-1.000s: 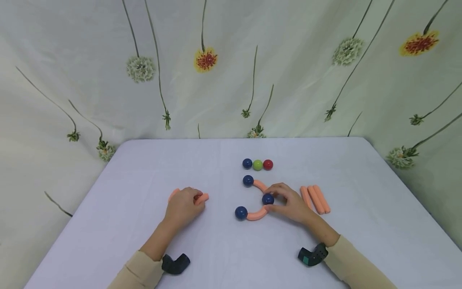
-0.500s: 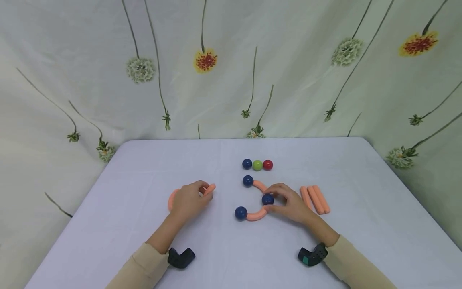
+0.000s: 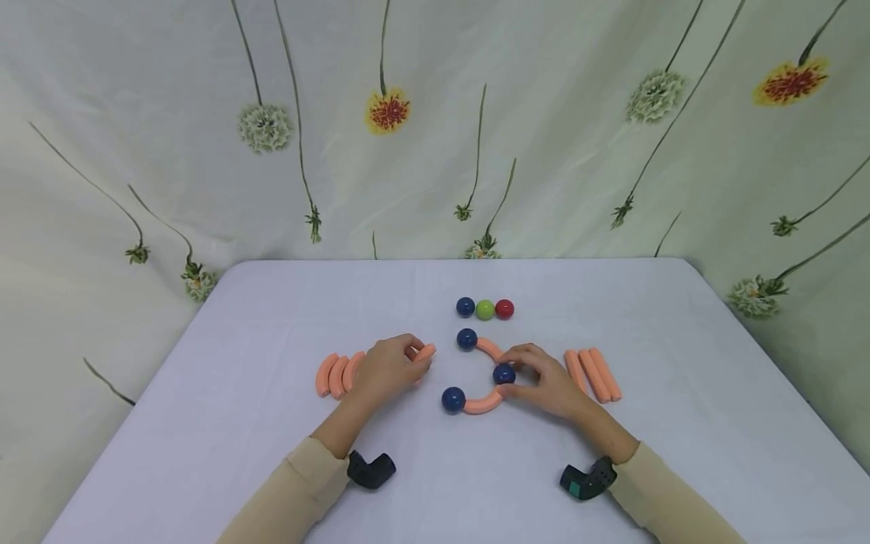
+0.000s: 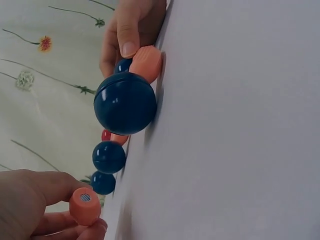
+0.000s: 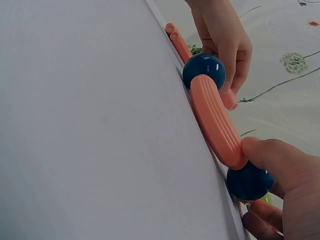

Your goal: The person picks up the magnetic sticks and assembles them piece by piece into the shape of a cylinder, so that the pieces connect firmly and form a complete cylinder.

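Note:
In the head view my left hand [image 3: 390, 368] holds a curved orange magnetic rod [image 3: 425, 352] just above the table; its metal end faces the left wrist camera. My right hand [image 3: 550, 384] grips around a dark blue ball [image 3: 504, 374], thumb against the near curved rod [image 3: 482, 405] and fingers by the far curved rod [image 3: 488, 348]. Both rods join that ball. At their other ends sit a near blue ball [image 3: 453, 400] and a far blue ball [image 3: 467, 338]. The whole piece lies on the table, bowed toward my right hand.
Behind the joined piece stand a blue ball [image 3: 465, 307], a green ball [image 3: 485, 310] and a red ball [image 3: 504, 309] in a row. Several curved orange rods [image 3: 326, 375] lie left of my left hand. Straight orange rods [image 3: 595, 375] lie beyond my right hand.
My left hand has lifted the curved rod away from the other curved rods and carried it right, toward the joined piece. My right hand has stayed in place.

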Motion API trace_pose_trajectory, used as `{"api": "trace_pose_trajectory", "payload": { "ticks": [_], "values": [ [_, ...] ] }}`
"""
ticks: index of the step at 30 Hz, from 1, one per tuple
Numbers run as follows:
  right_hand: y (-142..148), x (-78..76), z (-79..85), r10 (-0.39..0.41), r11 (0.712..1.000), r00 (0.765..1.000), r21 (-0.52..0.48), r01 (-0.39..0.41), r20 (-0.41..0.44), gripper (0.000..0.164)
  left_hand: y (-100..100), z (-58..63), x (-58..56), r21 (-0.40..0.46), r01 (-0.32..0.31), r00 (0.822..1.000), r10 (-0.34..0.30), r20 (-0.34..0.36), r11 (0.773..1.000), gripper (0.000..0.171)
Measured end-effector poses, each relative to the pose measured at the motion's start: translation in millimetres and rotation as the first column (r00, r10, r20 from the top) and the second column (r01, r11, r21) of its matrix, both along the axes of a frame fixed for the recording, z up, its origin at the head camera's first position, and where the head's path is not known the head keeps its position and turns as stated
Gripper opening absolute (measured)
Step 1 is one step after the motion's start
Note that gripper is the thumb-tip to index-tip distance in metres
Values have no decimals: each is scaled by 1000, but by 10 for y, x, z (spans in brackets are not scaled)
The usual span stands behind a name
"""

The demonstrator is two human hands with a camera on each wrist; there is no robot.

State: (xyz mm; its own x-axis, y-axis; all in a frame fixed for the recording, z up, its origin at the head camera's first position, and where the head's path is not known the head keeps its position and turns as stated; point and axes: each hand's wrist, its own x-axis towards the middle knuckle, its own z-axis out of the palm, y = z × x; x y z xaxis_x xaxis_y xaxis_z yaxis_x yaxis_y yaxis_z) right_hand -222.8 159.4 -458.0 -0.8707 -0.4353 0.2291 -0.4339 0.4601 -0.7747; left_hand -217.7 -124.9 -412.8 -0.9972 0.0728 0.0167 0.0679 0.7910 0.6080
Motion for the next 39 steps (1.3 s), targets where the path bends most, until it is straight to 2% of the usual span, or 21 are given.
{"api": "trace_pose_trajectory", "payload": {
  "ticks": [12,24,39],
  "values": [
    [12,-13,-14,1,1000,1000,-4,-1,-8,40,154,-99,-137,24,54,998,-53,-29,998,30],
    [15,-27,-29,-1,1000,1000,-1,1,-5,40,234,-169,-248,22,58,998,-58,-40,998,31],
    [7,-19,-22,-16,1000,1000,17,16,12,41,313,-114,-283,-9,44,999,-44,-12,999,28]
  ]
}}
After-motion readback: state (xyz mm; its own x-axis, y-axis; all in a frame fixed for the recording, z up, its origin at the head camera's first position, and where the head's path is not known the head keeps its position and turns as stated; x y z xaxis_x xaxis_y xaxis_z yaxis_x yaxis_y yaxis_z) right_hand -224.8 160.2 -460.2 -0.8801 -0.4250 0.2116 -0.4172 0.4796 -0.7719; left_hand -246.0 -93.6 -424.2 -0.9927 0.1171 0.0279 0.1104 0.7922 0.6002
